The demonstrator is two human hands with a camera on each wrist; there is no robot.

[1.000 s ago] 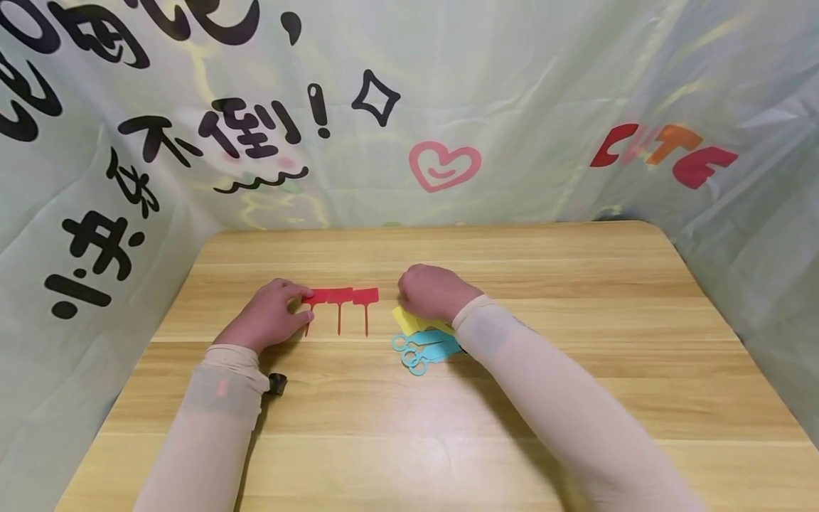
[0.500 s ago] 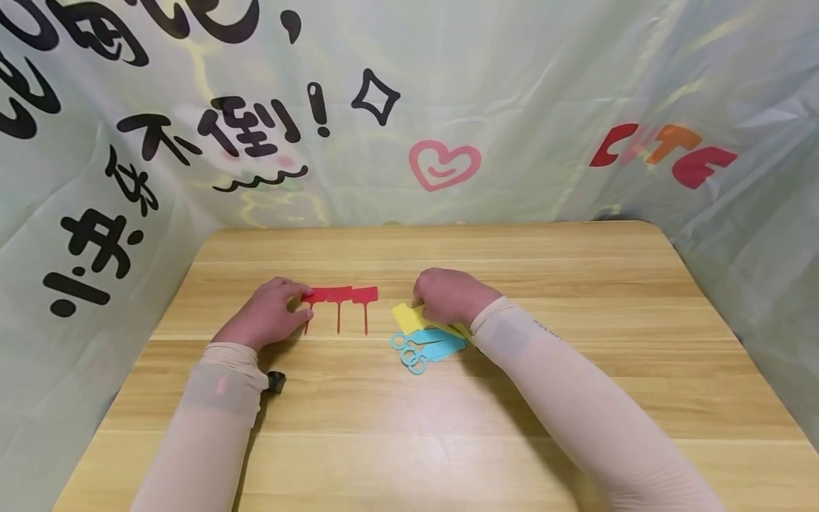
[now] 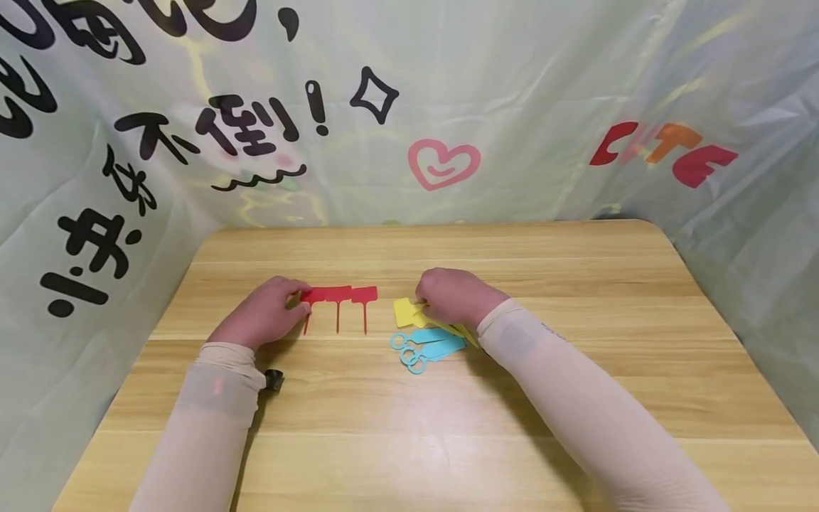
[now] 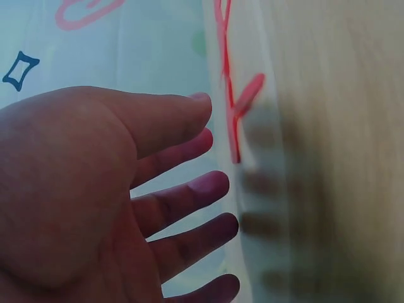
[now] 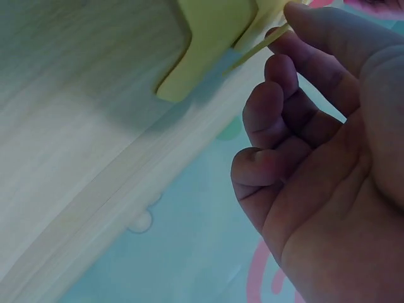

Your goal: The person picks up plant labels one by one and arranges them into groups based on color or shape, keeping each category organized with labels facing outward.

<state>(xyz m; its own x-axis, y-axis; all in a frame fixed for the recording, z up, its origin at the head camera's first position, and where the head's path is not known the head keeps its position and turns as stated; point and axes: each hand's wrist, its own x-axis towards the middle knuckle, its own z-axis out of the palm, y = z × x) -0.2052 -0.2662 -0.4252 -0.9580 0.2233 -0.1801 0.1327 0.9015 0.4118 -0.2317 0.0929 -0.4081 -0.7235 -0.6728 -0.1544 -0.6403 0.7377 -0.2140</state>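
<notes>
Three red T-shaped plant labels lie in a row on the table, their stems pointing toward me. My left hand is at the row's left end, fingers spread and nearly straight; in the left wrist view nothing is gripped between thumb and fingers. My right hand is over the yellow plant labels, with its fingers curled. Its thumb and forefinger pinch the thin edge of one yellow label in the right wrist view. Several light-blue tags with ring ends overlap just in front of the yellow pile.
The wooden table has rounded far corners. A pale printed cloth hangs behind it and on both sides. The right forearm reaches across the table's right half.
My right hand has moved a little to the right, uncovering more of the yellow labels. The left hand stays nearly in place by the red row.
</notes>
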